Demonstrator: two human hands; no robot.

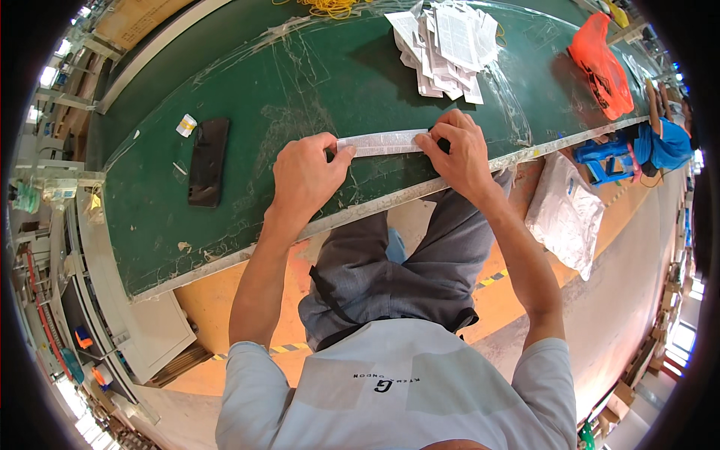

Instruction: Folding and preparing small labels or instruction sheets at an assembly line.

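A narrow folded strip of printed paper (384, 143) lies across the front part of the green table, stretched between my two hands. My left hand (309, 166) pinches its left end between thumb and forefinger. At the other end, my right hand (459, 150) grips the paper the same way, with the fingertips on the fold. Beyond my right hand is a loose pile of printed paper sheets (454, 45), some of them folded.
The green table (255, 90) has a worn front edge. On its left lie a black phone (208, 161) and a small white-and-yellow wad (186, 125). A red plastic bag (602, 67) sits at the right. Below stands a silvery sack (566, 214); a person in blue (664, 142) is farther right.
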